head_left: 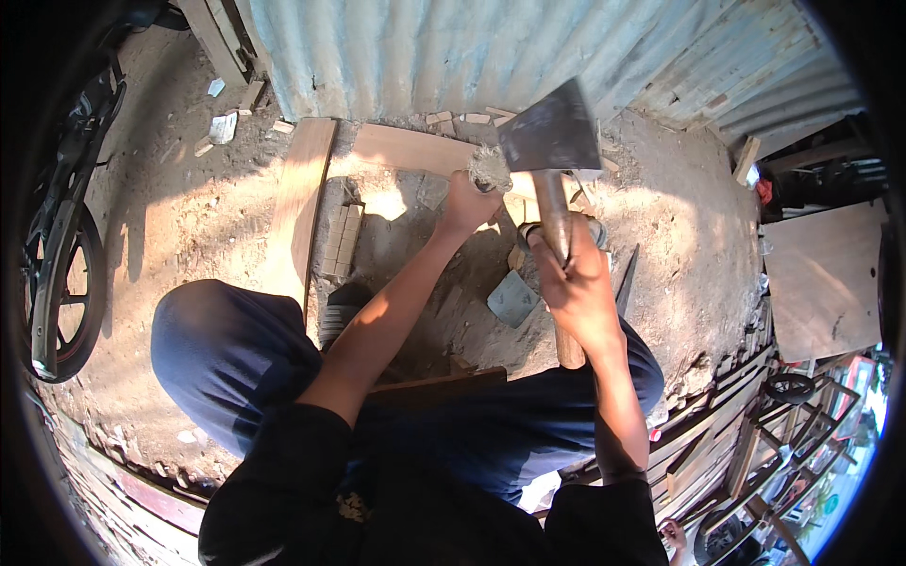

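Note:
My right hand (pixel 576 297) is wrapped round the wooden handle of a hatchet (pixel 550 132). Its broad dark head is raised, slightly blurred, just right of my left hand (pixel 467 206). That left hand is closed round an upright wooden handle (pixel 489 168) with a pale, frayed, splayed top. The handle's lower end is hidden by the fist. Behind the left hand a plank (pixel 406 149) lies along the ground, with another long board (pixel 302 212) to its left. A grey flat piece (pixel 512 299) lies on the dirt between my forearms.
A bundle of small wooden strips (pixel 342 241) lies by my left foot. A dark pointed blade (pixel 628 278) is beside my right knee. Corrugated metal sheeting (pixel 425 57) stands ahead. A motorcycle wheel (pixel 80 292) is at far left, a brown panel (pixel 821 283) at right.

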A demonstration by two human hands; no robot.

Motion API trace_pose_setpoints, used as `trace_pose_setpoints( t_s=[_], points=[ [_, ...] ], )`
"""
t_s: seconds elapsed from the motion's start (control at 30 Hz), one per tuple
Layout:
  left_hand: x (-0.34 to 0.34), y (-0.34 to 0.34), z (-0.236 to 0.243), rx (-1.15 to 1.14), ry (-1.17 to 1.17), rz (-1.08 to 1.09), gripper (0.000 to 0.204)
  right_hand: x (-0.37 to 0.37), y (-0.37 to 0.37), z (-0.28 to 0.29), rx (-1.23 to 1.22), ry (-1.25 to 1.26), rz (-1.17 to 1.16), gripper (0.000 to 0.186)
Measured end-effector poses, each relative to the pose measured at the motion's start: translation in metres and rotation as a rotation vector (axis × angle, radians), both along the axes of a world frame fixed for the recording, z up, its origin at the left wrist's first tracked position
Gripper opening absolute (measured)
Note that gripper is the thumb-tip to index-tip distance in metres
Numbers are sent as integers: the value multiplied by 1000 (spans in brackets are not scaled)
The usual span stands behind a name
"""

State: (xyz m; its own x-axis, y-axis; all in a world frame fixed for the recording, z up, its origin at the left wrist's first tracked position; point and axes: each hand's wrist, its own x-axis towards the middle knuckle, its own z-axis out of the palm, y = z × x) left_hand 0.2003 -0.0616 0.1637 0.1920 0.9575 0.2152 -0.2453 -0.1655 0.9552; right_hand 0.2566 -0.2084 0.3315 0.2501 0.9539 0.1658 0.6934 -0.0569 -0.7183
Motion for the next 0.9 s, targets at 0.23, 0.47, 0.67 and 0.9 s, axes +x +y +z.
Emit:
trace_pose_setpoints(
  t_s=[0.23, 0.47, 0.67, 0.9],
  points=[
    [-5, 23, -52, 41, -76, 26, 20, -6, 1, -4, -420, 559, -89, 19],
    [-7, 13, -30, -37, -46, 29, 19, -12, -6, 38, -63, 674, -256, 25],
    [-8, 10, -33, -38, 71, -33, 25, -15, 8, -4, 153, 210, -173, 25],
    [-29, 11, -75, -36, -226, -181, 20, 2, -8, -58, -317, 420, 34, 26]
  ],
)
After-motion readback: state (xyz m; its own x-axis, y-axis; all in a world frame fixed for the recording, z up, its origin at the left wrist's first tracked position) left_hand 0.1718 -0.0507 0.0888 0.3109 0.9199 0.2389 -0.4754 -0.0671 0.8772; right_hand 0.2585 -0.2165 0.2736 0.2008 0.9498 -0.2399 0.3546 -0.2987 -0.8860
